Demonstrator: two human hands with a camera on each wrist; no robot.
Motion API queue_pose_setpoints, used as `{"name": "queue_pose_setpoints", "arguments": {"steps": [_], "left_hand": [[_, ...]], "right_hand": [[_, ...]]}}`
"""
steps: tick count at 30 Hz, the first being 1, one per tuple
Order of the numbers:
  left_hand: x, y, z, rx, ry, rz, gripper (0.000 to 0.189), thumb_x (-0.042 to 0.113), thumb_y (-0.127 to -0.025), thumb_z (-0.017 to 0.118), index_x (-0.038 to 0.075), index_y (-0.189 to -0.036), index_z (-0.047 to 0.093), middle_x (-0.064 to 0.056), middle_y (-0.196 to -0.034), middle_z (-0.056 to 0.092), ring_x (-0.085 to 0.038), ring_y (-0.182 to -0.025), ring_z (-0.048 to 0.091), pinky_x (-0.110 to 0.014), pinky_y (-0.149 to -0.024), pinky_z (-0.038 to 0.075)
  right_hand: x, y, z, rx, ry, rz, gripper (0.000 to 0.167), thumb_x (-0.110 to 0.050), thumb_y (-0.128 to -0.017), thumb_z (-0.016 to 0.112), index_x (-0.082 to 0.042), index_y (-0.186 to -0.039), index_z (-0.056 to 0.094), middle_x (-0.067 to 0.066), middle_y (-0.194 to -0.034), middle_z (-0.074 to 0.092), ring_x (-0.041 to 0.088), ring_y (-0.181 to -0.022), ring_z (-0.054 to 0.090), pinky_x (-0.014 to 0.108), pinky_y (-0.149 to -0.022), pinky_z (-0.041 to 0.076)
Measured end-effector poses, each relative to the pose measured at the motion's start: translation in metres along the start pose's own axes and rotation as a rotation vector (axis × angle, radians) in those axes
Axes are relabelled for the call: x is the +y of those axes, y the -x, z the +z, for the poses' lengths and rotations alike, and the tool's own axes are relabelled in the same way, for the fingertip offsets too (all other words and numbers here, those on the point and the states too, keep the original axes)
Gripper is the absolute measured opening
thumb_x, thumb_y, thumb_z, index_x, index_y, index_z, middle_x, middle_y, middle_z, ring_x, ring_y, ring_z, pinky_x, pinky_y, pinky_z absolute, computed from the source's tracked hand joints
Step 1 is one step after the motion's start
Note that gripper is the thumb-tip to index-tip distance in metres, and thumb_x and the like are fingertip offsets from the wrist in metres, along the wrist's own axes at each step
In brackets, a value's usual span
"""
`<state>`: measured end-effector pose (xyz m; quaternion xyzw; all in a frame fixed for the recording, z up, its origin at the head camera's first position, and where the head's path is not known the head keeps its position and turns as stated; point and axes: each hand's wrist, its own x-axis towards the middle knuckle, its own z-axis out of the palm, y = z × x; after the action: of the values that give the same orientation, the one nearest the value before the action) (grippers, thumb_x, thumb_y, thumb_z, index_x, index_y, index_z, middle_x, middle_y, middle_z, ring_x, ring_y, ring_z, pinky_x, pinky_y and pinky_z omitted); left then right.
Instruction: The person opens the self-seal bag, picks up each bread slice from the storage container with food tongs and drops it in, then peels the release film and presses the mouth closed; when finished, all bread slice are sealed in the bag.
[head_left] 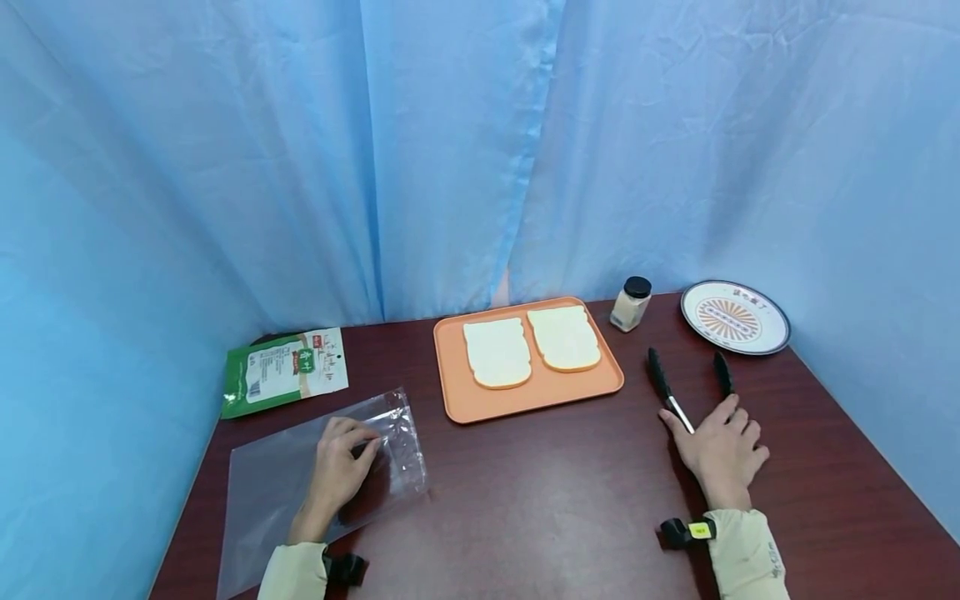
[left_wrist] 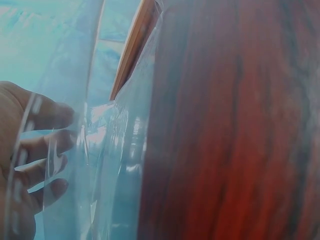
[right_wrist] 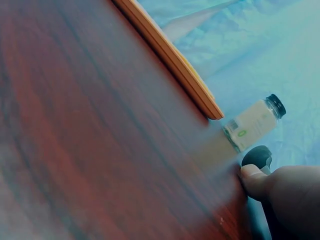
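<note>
A clear plastic bag point(head_left: 277, 492) spreads over the table's left side. My left hand point(head_left: 343, 467) is above its sealed end, thumb and forefinger close together and seeming to pinch the film. In the left wrist view, the fingers point(left_wrist: 55, 137) show through raised film. Tongs point(head_left: 660, 375) with black ends and metal arms lie at the right, their arms spread apart. My right hand point(head_left: 722, 454) rests over their near part with fingers spread; its palm hides the rest. In the right wrist view, the thumb point(right_wrist: 257, 181) touches a black part of the tongs.
An orange tray point(head_left: 472, 408) bears two bread slices point(head_left: 498, 354). Behind the tongs stand a jar with a black lid point(head_left: 632, 304) and a patterned plate point(head_left: 776, 333). A green-and-white packet point(head_left: 285, 371) lies at the back left. Blue curtains point(head_left: 450, 167) surround the table.
</note>
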<state>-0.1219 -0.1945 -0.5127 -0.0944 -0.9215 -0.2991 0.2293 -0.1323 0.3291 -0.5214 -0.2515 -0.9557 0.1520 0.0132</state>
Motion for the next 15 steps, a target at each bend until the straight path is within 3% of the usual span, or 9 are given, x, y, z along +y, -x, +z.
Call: {"name": "queue_pose_setpoints", "arguments": {"steps": [9,15], "left_hand": [[0.001,-0.001,-0.001,-0.007,-0.01,-0.003,0.01,-0.002,-0.078,0.081,0.006,-0.084,0.079,-0.006,-0.086,0.07,-0.022,-0.09,0.06,-0.046,-0.074,0.054],[0.001,-0.001,-0.001,0.003,-0.015,0.003,0.01,-0.002,-0.077,0.082,0.004,-0.083,0.079,-0.007,-0.085,0.07,-0.023,-0.09,0.06,-0.046,-0.074,0.054]], "right_hand": [[0.006,0.001,-0.006,0.009,-0.008,-0.021,0.121,-0.075,-0.088,0.051,0.015,-0.153,0.004,0.046,-0.144,0.029,0.062,-0.127,0.032,0.075,-0.092,0.036],[0.006,0.006,-0.019,0.009,-0.054,-0.044,0.121,-0.076,-0.087,0.053,0.01,-0.156,0.002,0.043,-0.148,0.027,0.064,-0.122,0.037,0.074,-0.081,0.043]]}}
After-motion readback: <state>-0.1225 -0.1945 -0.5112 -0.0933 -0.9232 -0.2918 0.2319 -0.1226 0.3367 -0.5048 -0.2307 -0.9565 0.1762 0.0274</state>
